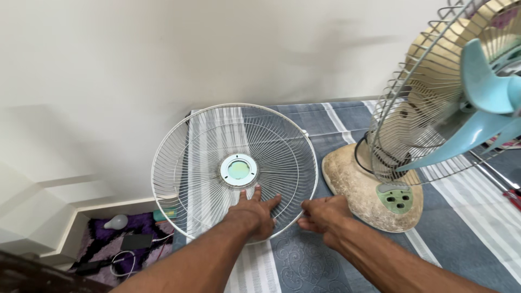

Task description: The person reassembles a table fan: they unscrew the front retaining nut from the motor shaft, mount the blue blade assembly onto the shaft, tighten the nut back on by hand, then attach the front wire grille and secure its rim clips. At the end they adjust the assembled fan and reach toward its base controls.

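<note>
Both forearms reach to the white fan grille (234, 171) lying flat on the striped bed (461, 217); left hand (254, 214) rests splayed on its wires, right hand (324, 213) pinches the rim and should keep it level.

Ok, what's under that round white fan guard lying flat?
The white fan guard lies on a grey-blue striped cloth, visible through the wires. The left hand covers part of it.

fan head (467, 81): cut off by the top and right edges — part of the rear cage and pale blue blades out of view
fan base (369, 187): upper part hidden behind the cage
front grille (234, 169): lower rim covered by the left hand (255, 214)
right hand (324, 213): fingertips curled under — grip unclear
floor clutter (127, 244): too small to identify
</note>
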Tool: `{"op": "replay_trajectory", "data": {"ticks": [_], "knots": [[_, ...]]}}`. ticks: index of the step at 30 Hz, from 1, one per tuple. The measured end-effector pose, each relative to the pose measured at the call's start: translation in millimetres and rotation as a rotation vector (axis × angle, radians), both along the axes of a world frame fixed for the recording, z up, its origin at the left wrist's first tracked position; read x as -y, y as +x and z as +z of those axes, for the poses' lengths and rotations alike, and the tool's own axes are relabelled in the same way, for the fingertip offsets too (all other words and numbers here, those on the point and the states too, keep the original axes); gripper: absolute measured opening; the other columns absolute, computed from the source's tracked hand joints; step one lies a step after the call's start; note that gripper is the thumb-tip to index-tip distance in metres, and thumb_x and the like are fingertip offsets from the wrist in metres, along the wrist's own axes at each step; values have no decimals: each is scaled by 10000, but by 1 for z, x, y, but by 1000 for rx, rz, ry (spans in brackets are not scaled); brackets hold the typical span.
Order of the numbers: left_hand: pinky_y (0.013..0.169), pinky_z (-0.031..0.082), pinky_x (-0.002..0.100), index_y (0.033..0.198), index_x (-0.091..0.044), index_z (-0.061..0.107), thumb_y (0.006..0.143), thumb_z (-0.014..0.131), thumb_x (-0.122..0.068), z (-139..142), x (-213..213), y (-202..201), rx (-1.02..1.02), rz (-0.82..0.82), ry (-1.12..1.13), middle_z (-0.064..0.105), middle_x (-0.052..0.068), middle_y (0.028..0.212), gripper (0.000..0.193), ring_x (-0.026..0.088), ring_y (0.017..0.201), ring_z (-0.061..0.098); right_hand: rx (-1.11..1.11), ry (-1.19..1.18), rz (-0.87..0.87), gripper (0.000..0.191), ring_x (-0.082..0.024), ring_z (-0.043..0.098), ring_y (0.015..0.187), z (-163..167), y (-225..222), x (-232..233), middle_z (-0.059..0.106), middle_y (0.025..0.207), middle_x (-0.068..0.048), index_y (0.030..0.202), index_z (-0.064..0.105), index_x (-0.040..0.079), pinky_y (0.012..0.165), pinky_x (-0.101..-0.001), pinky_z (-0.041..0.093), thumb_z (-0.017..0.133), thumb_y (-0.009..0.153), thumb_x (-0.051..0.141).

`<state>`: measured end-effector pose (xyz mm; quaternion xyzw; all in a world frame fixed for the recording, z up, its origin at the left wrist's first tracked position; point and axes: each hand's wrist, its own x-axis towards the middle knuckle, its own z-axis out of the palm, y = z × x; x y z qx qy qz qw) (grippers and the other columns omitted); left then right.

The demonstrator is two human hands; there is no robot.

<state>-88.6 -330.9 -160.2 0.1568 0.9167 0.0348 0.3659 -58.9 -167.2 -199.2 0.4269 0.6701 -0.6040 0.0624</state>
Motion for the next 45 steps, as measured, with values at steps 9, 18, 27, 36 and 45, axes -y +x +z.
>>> {"op": "replay_trajectory", "data": {"ticks": [9,18,27,36,45], "knots": [[1246,273,581,1614,-531,96,1060,471,-435,-3,3,-2,-27,-29,-18,-89,37,1741,676,388,1587,-25,22,325,66,141,-205,779,651,26,10,20,795,791,-163,897,706,-19,611,-282,641,792,863,88],[1240,300,568,1602,-555,119,1053,504,-414,-7,4,0,-33,-21,-14,-91,20,1743,685,375,1592,-28,57,320,57,173,-219,771,613,22,6,18,795,753,-170,837,735,-59,607,-341,668,740,867,112],[1236,316,567,1611,-542,78,1054,505,-401,-9,3,-3,-25,-20,-14,-101,26,1745,715,383,1593,-45,207,494,447,232,-214,781,663,26,-10,1,800,795,-166,871,775,-55,594,-304,662,720,906,168],[1255,226,617,1619,-523,96,1033,557,-412,-7,5,-5,-1,-32,-1,-139,45,1743,754,391,1592,-81,234,-41,527,425,-195,673,604,-6,1,-20,750,908,-143,1033,663,-30,549,-319,562,426,1027,322],[1253,248,603,1608,-545,93,1018,549,-458,-9,12,-11,4,-73,1,-148,12,1739,751,376,1591,-73,-27,-231,535,352,-189,650,676,-36,15,-29,716,861,-154,961,635,-40,627,-311,524,450,1032,250]]}}
